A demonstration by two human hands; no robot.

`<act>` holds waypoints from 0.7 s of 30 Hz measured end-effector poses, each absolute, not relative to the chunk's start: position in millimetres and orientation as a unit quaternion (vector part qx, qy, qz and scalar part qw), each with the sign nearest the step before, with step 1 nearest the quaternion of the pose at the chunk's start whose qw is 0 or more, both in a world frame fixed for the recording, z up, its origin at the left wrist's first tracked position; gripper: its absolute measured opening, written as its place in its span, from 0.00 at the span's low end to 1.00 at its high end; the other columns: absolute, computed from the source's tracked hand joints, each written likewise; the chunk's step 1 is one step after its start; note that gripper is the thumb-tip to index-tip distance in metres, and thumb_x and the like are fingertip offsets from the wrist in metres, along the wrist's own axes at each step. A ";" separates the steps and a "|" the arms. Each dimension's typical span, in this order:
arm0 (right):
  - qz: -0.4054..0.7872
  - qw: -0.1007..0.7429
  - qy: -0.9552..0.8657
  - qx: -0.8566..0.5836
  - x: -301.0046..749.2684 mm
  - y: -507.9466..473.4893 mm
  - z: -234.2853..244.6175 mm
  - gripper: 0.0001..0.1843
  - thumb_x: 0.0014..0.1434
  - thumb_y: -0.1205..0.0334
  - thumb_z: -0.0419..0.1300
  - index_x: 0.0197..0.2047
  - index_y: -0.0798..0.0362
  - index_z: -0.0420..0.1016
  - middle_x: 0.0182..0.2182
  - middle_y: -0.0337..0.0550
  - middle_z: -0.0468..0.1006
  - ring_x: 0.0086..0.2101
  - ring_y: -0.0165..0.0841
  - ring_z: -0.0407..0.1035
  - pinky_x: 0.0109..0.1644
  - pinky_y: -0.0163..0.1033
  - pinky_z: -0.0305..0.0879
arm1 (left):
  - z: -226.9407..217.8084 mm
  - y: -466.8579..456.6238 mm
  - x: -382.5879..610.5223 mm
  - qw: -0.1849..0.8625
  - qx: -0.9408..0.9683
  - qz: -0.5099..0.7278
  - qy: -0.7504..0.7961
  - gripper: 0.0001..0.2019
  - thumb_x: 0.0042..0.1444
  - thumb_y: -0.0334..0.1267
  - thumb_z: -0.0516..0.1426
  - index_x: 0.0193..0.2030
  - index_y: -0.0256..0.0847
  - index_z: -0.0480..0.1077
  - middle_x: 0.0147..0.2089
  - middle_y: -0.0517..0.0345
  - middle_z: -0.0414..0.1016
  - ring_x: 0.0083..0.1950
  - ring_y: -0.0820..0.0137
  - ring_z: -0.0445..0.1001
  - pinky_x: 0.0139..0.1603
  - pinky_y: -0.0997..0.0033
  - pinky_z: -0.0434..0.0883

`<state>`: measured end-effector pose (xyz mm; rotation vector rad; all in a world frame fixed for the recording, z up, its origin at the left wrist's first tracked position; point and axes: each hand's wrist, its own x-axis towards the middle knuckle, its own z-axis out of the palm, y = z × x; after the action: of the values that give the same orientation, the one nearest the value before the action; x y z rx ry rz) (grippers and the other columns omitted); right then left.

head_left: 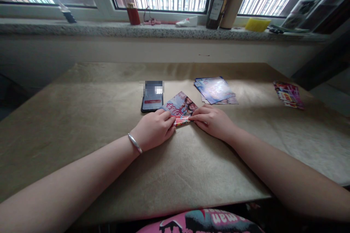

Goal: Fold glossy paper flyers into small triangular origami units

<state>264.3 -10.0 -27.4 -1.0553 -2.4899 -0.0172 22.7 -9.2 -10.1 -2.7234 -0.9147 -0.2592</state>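
Note:
A colourful printed paper sheet (181, 106) lies on the tan table (82, 116) in front of me, its near edge folded up. My left hand (153, 129), a silver bangle on its wrist, pinches the left end of that fold with closed fingers. My right hand (212, 120) presses and pinches the right end of the same fold. A black phone (152, 96) lies flat just beyond my left hand, touching the sheet's far left corner.
A small stack of printed sheets (214, 90) lies beyond my right hand. Another pile of colourful sheets (288, 94) sits at the table's right edge. On the stone windowsill (109, 29) stand a red cup (133, 14), a dark jar (217, 7) and a yellow sponge (257, 24).

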 end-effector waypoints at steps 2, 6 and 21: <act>-0.007 0.218 -0.900 -0.378 262.6 -10.3 -27.3 0.12 0.61 0.65 0.54 0.41 0.50 0.80 0.38 0.44 0.79 0.38 0.34 0.68 0.43 0.40 0.66 | -10.0 -9.1 22.0 0.127 -0.934 -0.092 -0.320 0.15 0.62 0.41 0.49 0.44 0.36 0.74 0.36 0.51 0.72 0.38 0.65 0.69 0.37 0.66 0.71; -0.013 0.214 -0.900 -0.379 261.9 -10.9 -26.8 0.12 0.61 0.65 0.55 0.42 0.49 0.80 0.38 0.44 0.79 0.38 0.34 0.68 0.42 0.40 0.66 | -9.6 -9.6 21.6 0.134 -0.930 -0.101 -0.326 0.14 0.62 0.41 0.49 0.44 0.38 0.74 0.37 0.51 0.72 0.38 0.65 0.69 0.35 0.67 0.70; -0.024 0.195 -0.903 -0.381 262.0 -11.5 -25.3 0.13 0.62 0.63 0.53 0.42 0.48 0.79 0.37 0.41 0.80 0.37 0.33 0.68 0.42 0.38 0.65 | -10.7 -8.2 23.6 0.122 -0.936 -0.095 -0.316 0.15 0.62 0.42 0.49 0.48 0.38 0.72 0.37 0.51 0.71 0.38 0.64 0.67 0.39 0.64 0.67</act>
<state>262.0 -11.5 -25.3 -1.0684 -2.5322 -0.0677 23.6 -8.2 -10.7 -2.7313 -0.9236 -0.2785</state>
